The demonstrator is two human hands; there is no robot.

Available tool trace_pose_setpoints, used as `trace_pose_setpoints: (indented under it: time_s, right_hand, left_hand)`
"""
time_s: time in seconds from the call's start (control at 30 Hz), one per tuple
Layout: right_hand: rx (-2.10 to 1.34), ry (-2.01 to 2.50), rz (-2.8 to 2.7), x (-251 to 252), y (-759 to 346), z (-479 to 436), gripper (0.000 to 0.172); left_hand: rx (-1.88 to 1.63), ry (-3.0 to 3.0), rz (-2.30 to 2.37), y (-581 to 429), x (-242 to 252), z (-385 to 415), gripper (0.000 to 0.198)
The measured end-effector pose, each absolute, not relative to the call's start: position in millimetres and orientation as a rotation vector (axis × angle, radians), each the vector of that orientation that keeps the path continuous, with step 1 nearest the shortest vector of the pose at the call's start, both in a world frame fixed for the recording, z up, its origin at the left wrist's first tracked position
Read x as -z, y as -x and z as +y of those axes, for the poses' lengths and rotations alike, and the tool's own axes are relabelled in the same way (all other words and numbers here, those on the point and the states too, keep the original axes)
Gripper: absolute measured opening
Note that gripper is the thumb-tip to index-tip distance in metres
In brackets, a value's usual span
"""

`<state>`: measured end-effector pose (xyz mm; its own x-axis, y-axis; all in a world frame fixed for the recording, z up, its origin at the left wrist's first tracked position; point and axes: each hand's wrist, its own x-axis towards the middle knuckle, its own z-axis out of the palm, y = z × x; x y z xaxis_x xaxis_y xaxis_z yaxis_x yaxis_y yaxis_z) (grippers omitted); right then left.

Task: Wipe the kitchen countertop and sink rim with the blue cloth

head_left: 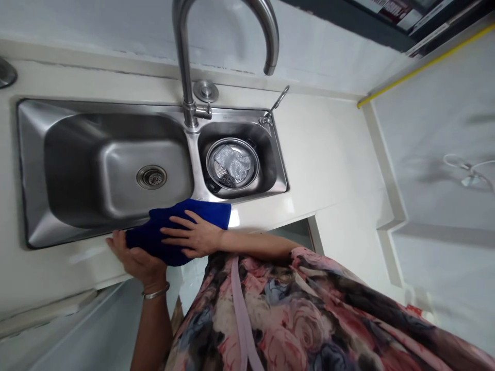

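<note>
A dark blue cloth (211,212) lies over the front rim of the sink and the counter edge, its lower part hanging toward my body. My left hand (135,260), with a metal bangle at the wrist, has the left end of the cloth between thumb and fingers. Spread flat on top of the cloth, my right hand (195,237) presses with its fingers apart. Just beyond the cloth is the steel double sink (196,165), whose left basin has a round drain (151,177).
In the right basin sits a metal strainer (255,162) holding silvery mesh scrubbers (234,161) and a dark scrubber (227,179). A tall curved faucet (187,67) rises behind the divider. Near the right corner stands a small thin tap (276,105). White counter (320,154) extends rightward.
</note>
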<state>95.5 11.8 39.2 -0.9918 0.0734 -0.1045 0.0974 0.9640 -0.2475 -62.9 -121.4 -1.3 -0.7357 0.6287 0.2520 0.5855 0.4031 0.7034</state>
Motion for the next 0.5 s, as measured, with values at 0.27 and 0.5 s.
trace_pose_setpoints:
  time_s: [0.27, 0.5]
  right_hand:
    - [0.527, -0.025, 3.011, -19, -223, 67, 0.058]
    - [0.644, -0.376, 3.05, -16, -376, 100, 0.065]
  left_hand:
    - [-1.313, -0.959, 2.676, 61, 0, -111, 0.069]
    - [-1.207, -0.933, 2.802, 73, 15, -106, 0.076]
